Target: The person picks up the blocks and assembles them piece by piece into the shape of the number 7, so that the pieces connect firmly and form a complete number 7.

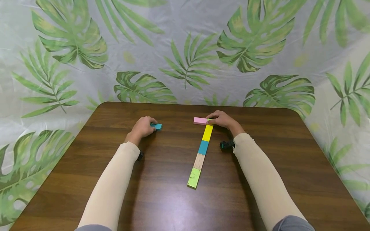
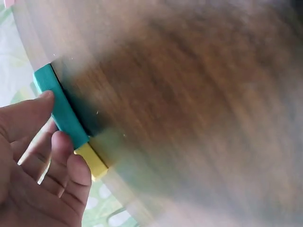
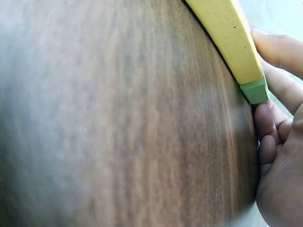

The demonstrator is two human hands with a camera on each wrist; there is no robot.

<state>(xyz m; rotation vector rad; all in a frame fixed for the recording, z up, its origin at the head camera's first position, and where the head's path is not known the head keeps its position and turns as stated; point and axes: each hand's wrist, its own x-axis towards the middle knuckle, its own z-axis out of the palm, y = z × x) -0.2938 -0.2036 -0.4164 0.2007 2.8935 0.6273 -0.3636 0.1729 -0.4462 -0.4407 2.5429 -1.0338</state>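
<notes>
In the head view a line of flat blocks runs up the table: a lime green block (image 1: 193, 178) nearest, then a bare wood block (image 1: 198, 161), a blue block (image 1: 203, 147) and a yellow block (image 1: 207, 132). At its far end my right hand (image 1: 222, 119) pinches a green block (image 1: 210, 121), partly hidden by the fingers. A pink block (image 1: 200, 121) extends leftward from it. Off to the left, my left hand (image 1: 143, 127) holds a teal block (image 1: 158, 127) between thumb and fingers. A yellow block (image 2: 93, 161) shows past the teal block's end in the left wrist view.
The blocks lie on a dark brown wooden table (image 1: 167, 199). Behind its far edge hangs a pale cloth (image 1: 190, 19) printed with green leaves. Each wrist carries a small black camera, the right one (image 1: 226, 145) low over the table beside the line.
</notes>
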